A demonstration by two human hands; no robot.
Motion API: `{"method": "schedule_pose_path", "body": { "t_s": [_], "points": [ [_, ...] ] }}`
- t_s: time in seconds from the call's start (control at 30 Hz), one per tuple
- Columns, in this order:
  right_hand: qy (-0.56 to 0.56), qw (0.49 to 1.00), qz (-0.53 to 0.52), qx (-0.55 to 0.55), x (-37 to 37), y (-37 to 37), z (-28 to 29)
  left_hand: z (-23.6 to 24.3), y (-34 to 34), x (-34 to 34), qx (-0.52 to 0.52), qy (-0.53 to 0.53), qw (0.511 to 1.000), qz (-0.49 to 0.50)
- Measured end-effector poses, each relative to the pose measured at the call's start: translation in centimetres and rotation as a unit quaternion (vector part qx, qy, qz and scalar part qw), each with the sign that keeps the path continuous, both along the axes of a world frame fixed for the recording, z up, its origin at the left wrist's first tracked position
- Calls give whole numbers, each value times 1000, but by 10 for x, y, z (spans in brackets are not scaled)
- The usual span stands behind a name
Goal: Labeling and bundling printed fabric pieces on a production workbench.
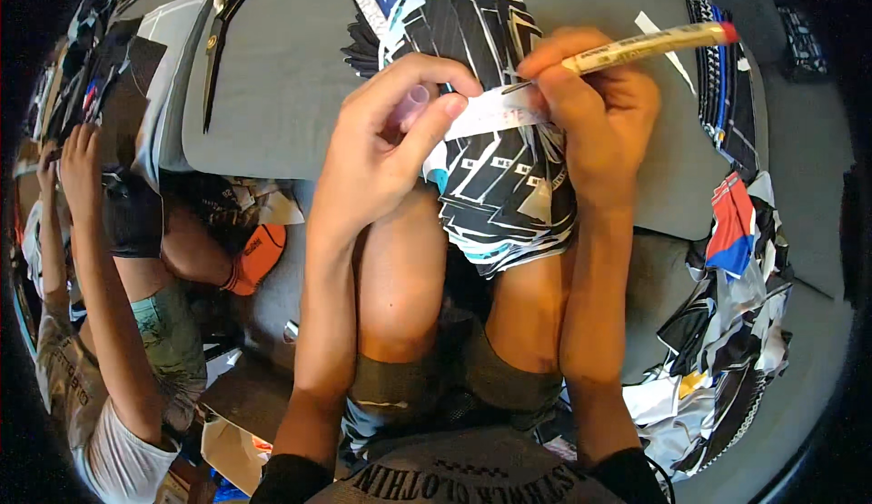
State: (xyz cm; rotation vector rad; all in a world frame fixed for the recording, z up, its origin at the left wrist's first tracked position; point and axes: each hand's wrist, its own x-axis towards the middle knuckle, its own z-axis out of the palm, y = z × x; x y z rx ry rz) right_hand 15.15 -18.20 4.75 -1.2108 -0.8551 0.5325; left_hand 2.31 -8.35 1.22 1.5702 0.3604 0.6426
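A thick bundle of black and white patterned fabric pieces (495, 182) lies across my knees and the table edge. Round its middle runs a white strip (486, 115) with faint reddish marks. The thumb and index finger of my left hand (368, 145) press the left part of this strip. Within its curled fingers sits a small translucent pinkish cylinder (413, 100), perhaps a cap. My right hand (613, 127) is closed round a yellow marker pen (649, 45) with a red end. Its dark tip points left, at the strip's upper edge; I cannot tell whether they touch.
Black-handled scissors (218, 36) lie on the grey table (300, 77) at the far left. Heaped fabric scraps (718, 313) line the right side, below a stack of dark pieces (727, 86). A co-worker (109, 350) sits at left, hands near more fabric.
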Motion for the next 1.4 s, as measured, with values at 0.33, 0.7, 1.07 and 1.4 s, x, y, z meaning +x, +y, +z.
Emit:
{"method": "schedule_pose_path", "body": {
  "t_s": [0.33, 0.7, 1.07, 1.4],
  "points": [
    [-45, 998, -7, -33, 2, -1, -6, -3, 0, 4, -5, -29, 1000, 0],
    [-78, 996, -22, -33, 14, -4, -12, -4, -7, 19, 36, -52, 998, 10],
    [67, 998, -12, -6, 14, -1, -14, -11, 5, 13, 202, 8, 978, 59],
    [-28, 998, -7, -53, 15, -6, -13, -2, -1, 22, 138, 67, 985, 82]
  ]
}}
